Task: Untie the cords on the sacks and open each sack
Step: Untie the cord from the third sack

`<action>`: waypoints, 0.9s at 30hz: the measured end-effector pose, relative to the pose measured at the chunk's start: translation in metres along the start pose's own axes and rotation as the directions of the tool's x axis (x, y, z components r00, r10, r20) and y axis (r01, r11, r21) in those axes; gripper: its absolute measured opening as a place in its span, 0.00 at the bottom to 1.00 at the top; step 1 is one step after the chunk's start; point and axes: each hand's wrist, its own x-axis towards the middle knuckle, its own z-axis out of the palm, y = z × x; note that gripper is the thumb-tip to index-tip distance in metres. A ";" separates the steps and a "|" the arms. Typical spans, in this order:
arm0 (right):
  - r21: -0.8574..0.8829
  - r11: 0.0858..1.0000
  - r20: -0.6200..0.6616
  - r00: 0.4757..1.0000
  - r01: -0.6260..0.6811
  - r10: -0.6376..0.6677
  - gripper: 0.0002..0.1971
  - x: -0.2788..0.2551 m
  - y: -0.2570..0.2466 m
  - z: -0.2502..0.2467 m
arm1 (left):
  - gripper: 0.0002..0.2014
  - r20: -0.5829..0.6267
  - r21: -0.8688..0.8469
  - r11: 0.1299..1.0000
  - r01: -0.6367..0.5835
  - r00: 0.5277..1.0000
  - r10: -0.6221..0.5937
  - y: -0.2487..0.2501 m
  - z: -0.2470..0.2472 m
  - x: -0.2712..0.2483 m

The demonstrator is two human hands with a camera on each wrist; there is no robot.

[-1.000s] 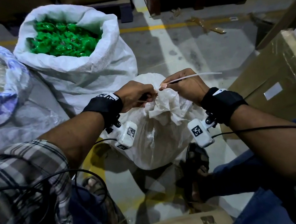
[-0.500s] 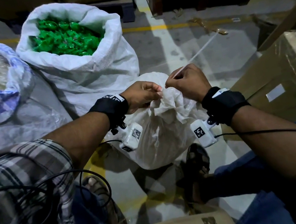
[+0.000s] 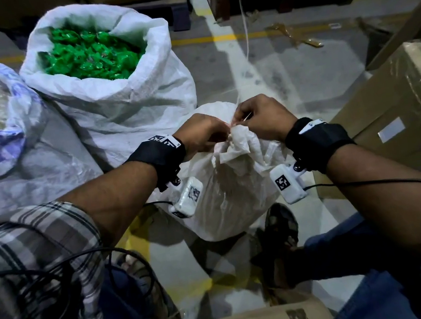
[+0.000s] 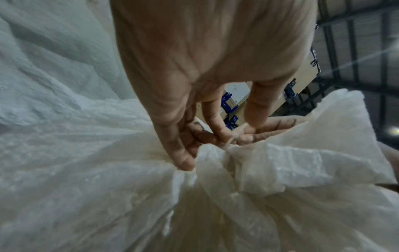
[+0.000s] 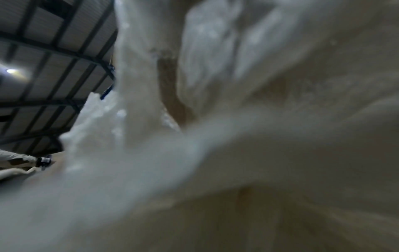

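Tied sack (image 3: 226, 200): standing on the floor between the person's feet, neck bunched.
Cord (image 4: 232, 139): knotted round the neck.
Left hand (image 3: 201, 134): grip pinching the knot.
Right hand (image 3: 263, 120): grip pinching the cord's free end.
Done: green sack (image 3: 112, 97) and blue sack (image 3: 19, 111) gaping open.
Left: this knot, then the mouth, I'd say.

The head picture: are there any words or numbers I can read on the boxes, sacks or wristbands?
None can be read.
White tag on the black left wristband: dark marks, too blurred.
White tag on the black right wristband: too small.
White wrist cameras: square black-and-white code patterns, no letters.
Dark stamp on the tan box at the bottom edge: smudged.
White label on the brown cardboard box: looks blank.
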 end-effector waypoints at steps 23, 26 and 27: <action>-0.150 0.976 -0.010 0.986 0.161 -0.164 0.06 -0.007 -0.017 0.005 | 0.14 -0.056 -0.087 0.924 0.373 0.924 -0.378 0.025 -0.010 -0.001; -0.024 0.998 0.044 0.997 0.064 -0.063 0.06 -0.004 -0.015 -0.003 | 0.16 -0.147 -0.133 0.949 0.287 0.941 -0.306 0.019 -0.002 -0.002; -0.014 0.999 0.070 0.997 0.044 -0.043 0.05 -0.003 -0.015 -0.004 | 0.16 -0.181 -0.133 0.959 0.252 0.945 -0.273 0.018 0.000 -0.003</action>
